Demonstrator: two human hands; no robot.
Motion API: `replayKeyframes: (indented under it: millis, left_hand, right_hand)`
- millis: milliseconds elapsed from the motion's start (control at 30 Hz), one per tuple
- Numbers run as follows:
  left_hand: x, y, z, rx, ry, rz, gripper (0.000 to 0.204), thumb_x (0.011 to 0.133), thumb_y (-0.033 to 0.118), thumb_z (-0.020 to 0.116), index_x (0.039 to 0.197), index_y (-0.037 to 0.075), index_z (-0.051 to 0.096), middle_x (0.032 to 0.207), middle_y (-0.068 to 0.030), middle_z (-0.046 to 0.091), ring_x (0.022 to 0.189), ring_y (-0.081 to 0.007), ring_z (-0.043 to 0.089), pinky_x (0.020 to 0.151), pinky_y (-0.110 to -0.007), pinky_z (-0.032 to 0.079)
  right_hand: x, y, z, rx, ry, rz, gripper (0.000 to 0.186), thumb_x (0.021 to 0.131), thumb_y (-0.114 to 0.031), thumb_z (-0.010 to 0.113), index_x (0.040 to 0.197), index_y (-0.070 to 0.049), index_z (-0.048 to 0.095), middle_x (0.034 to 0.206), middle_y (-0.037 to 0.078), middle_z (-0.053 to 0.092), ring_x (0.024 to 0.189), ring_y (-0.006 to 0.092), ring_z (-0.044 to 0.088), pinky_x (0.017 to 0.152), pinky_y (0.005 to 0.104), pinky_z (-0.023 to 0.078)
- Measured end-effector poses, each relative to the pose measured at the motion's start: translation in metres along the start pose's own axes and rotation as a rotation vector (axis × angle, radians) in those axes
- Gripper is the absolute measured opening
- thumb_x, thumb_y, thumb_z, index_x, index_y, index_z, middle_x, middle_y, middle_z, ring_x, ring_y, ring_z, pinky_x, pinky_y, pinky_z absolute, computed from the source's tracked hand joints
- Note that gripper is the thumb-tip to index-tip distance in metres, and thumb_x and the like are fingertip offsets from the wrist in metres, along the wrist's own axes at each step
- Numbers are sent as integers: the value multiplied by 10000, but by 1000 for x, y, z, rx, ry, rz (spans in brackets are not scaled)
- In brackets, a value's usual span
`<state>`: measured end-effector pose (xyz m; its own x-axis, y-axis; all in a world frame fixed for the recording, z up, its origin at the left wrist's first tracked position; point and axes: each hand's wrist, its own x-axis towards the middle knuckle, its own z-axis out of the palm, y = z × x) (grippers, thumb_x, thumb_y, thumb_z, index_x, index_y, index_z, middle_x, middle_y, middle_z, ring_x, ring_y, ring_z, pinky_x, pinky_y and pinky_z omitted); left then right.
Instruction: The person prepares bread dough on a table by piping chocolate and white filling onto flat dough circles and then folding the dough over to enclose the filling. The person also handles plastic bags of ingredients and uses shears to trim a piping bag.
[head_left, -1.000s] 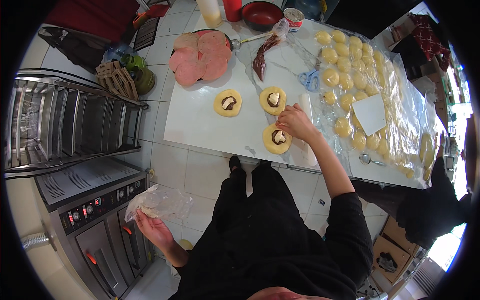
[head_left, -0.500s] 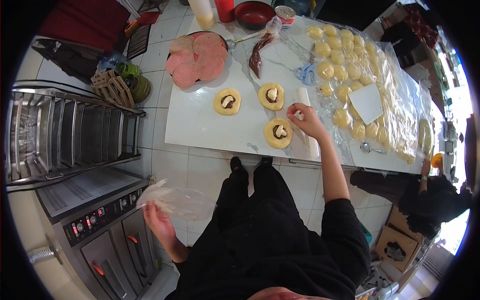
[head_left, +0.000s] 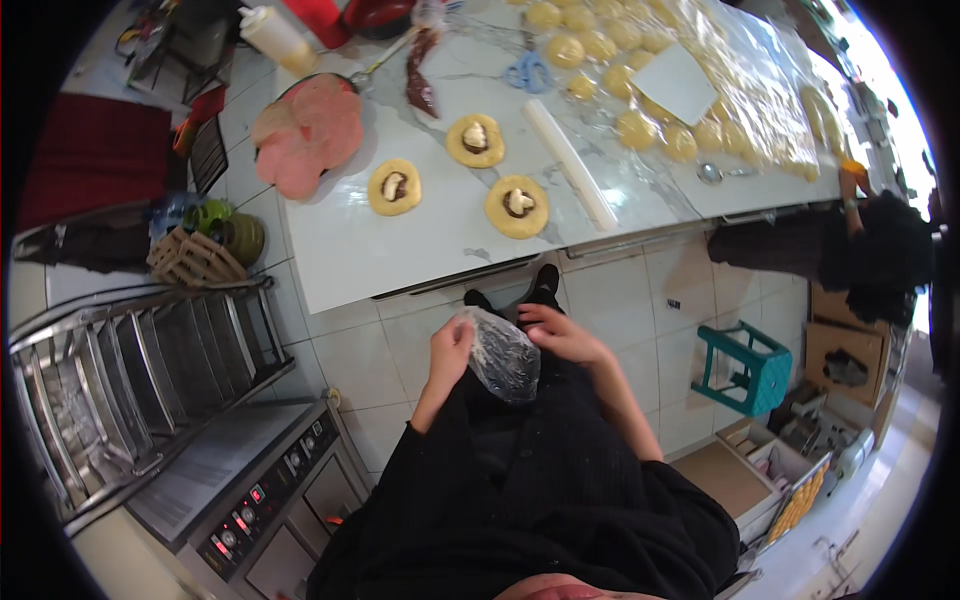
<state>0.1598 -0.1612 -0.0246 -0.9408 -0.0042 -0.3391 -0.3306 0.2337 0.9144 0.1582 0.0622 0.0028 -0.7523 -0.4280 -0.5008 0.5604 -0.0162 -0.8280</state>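
My left hand (head_left: 450, 348) is closed on the top of a clear plastic bag (head_left: 505, 365) with pale bits inside, held in front of my body. My right hand (head_left: 560, 335) is at the bag's right side, fingers apart and slightly bent. On the white marble-patterned table (head_left: 360, 260) lie three flattened yellow dough rounds (head_left: 391, 205) (head_left: 462, 155) (head_left: 527, 225), each with a dark filling and a white dollop in the middle. A white rolling pin (head_left: 570, 160) lies beside them.
Pink meat slices (head_left: 305, 130), a squeeze bottle (head_left: 275, 40), blue scissors (head_left: 525, 70), a spoon (head_left: 710, 172) and film-covered dough balls (head_left: 635, 125) share the table. A rack (head_left: 140, 370) and oven (head_left: 250, 500) stand left, a teal stool (head_left: 755, 380) right, near another person (head_left: 850, 245).
My right hand has moved from the dough rounds down to the bag. My left hand has raised the bag toward the middle. The view has shifted and turned, showing the stool.
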Motion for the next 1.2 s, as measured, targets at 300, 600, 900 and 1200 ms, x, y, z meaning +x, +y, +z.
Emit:
replayKeyframes:
  millis: [300,600,900,1200]
  left_hand:
    - [-8,10,32,-868,-351,-437,77,836,48,482,770,70,516,781,-31,587,727,-122,568,635,-251,472]
    - [-79,-11,166,-641,-740,-724,207,877,186,480,976,18,551,955,-84,602,882,-176,589,782,-314,489]
    - [-156,27,310,-525,-927,-863,272,915,260,430,939,23,563,904,-77,620,837,-171,607,765,-323,506]
    - [-185,48,375,-412,-1388,-1129,533,939,375,288,1200,-78,392,1145,-183,523,1008,-246,560,871,-353,459]
  right_hand:
    - [-43,35,5,760,328,31,173,871,-192,531,891,-21,549,636,-20,544,526,62,540,508,205,462]
    - [-190,144,-48,959,420,-204,223,905,-275,466,839,-83,559,748,-15,574,663,76,539,576,228,450]
    - [-306,215,-66,1440,471,-381,418,902,-420,400,998,-37,536,902,56,604,809,153,595,745,292,490]
    - [-381,219,-107,1467,592,-881,317,917,-314,414,980,-44,568,935,78,626,861,177,602,764,326,492]
